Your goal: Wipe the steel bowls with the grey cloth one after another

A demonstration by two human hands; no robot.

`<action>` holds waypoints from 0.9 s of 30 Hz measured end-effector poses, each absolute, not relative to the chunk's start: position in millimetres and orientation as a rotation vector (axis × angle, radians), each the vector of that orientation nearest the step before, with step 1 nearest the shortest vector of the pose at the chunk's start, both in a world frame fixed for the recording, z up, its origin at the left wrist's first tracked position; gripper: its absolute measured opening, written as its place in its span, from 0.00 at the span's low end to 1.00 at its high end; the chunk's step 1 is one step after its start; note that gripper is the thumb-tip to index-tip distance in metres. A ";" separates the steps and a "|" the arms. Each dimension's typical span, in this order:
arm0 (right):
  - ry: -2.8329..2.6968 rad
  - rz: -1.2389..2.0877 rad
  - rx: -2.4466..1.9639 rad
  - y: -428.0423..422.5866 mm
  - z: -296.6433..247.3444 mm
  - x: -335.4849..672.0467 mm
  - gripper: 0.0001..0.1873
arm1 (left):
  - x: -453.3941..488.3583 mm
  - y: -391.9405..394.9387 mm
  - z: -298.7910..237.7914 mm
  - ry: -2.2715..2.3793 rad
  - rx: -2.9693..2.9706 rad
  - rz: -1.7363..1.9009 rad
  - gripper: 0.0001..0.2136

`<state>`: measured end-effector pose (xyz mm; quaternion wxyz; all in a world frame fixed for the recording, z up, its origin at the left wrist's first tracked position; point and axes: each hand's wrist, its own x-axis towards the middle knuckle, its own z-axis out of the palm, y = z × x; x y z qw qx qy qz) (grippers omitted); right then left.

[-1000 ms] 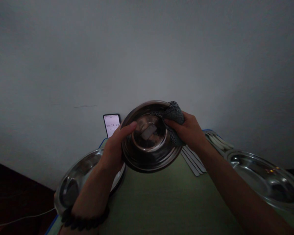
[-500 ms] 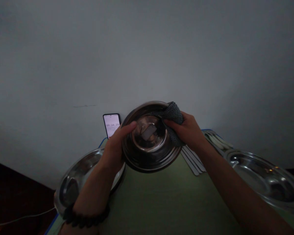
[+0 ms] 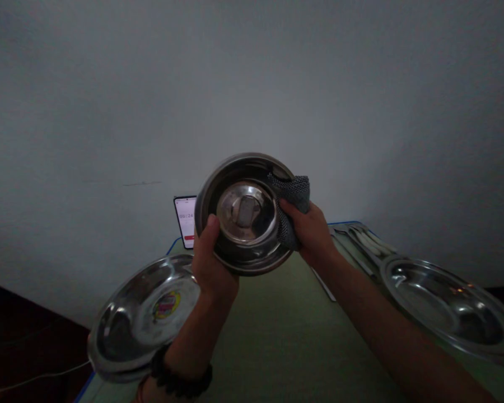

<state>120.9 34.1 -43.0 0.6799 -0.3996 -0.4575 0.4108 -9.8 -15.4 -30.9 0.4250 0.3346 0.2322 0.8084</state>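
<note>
I hold a shiny steel bowl (image 3: 244, 212) up in front of me, tilted so its inside faces me. My left hand (image 3: 211, 263) grips the bowl's lower left rim, thumb lying on the inside. My right hand (image 3: 308, 232) is closed on a dark checked cloth (image 3: 292, 198) that is pressed over the bowl's right rim and folds into the inside. A dark bead bracelet (image 3: 180, 380) sits on my left wrist.
A green table (image 3: 277, 336) stretches below. A steel plate (image 3: 143, 313) with a sticker overhangs its left edge, another steel plate (image 3: 445, 308) lies at the right. Spoons (image 3: 361, 238) lie behind the right plate. A lit phone (image 3: 185, 218) leans against the grey wall.
The bowl has been lifted higher and tipped more upright toward me. My left hand slid from the left rim to the lower rim. The left plate's sticker has come into sight.
</note>
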 end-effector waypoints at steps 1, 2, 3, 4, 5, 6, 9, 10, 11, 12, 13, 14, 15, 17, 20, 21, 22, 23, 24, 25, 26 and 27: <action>-1.011 0.942 -0.888 34.0 -44.5 119.0 0.19 | -7.6 -15.2 -33.1 0.575 0.820 2.037 0.07; -1.002 0.954 -0.882 33.9 -45.4 117.8 0.19 | -6.1 -15.2 -34.6 0.576 0.804 2.047 0.07; -0.997 0.961 -0.881 33.8 -45.8 117.4 0.19 | -5.2 -15.3 -35.4 0.584 0.790 2.052 0.07; -0.997 0.965 -0.883 33.7 -45.8 117.6 0.18 | -4.8 -15.5 -35.5 0.595 0.777 2.051 0.07; -0.998 0.967 -0.888 33.6 -45.6 118.4 0.18 | -4.7 -15.7 -35.2 0.609 0.767 2.041 0.07; -1.005 0.967 -0.893 33.6 -45.2 119.3 0.18 | -4.6 -16.0 -34.6 0.626 0.761 2.026 0.08; -1.047 0.944 -0.897 33.8 -44.6 122.0 0.19 | -3.9 -16.6 -33.4 0.677 0.765 1.989 0.08; -1.063 0.934 -0.891 34.1 -44.7 122.4 0.19 | -3.4 -16.5 -33.6 0.687 0.775 1.987 0.08; -1.078 0.923 -0.886 34.6 -45.1 122.9 0.18 | -3.0 -16.3 -33.9 0.699 0.779 1.994 0.08; -1.091 0.907 -0.883 35.3 -45.5 123.4 0.18 | -2.9 -16.1 -34.0 0.707 0.780 2.000 0.08; -1.103 0.886 -0.887 36.3 -45.9 124.2 0.18 | -3.6 -15.8 -33.5 0.713 0.774 2.002 0.08; -1.117 0.864 -0.897 37.4 -46.0 125.7 0.18 | -5.4 -15.4 -32.2 0.721 0.765 1.993 0.07; -1.135 0.842 -0.909 38.6 -45.7 127.8 0.17 | -8.5 -15.1 -29.7 0.726 0.769 1.970 0.07; -1.197 0.812 -0.931 40.4 -43.1 134.3 0.15 | -19.2 -14.6 -21.6 0.714 0.838 1.872 0.06; -1.423 0.733 -0.963 38.6 -33.9 145.9 0.13 | -40.6 -15.4 -6.5 0.694 1.010 1.641 0.06; -1.538 0.689 -0.972 36.4 -30.2 148.8 0.12 | -46.7 -16.0 -2.9 0.699 1.043 1.555 0.07; -1.654 0.637 -0.982 33.5 -26.7 150.6 0.11 | -51.2 -16.7 -0.6 0.715 1.081 1.443 0.08; -1.754 0.576 -0.992 30.2 -23.5 151.3 0.10 | -54.1 -17.2 0.2 0.735 1.116 1.353 0.10; -1.828 0.511 -1.003 26.7 -21.1 151.0 0.08 | -55.5 -17.5 -0.3 0.753 1.156 1.279 0.12; -1.869 0.447 -1.015 23.4 -19.3 149.9 0.07 | -55.6 -17.5 -1.9 0.768 1.191 1.225 0.14; -1.878 0.384 -1.034 20.6 -18.2 148.4 0.06 | -54.9 -17.2 -4.1 0.779 1.220 1.199 0.15; -1.863 0.324 -1.059 18.5 -17.6 146.9 0.05 | -53.9 -16.6 -6.5 0.784 1.247 1.192 0.15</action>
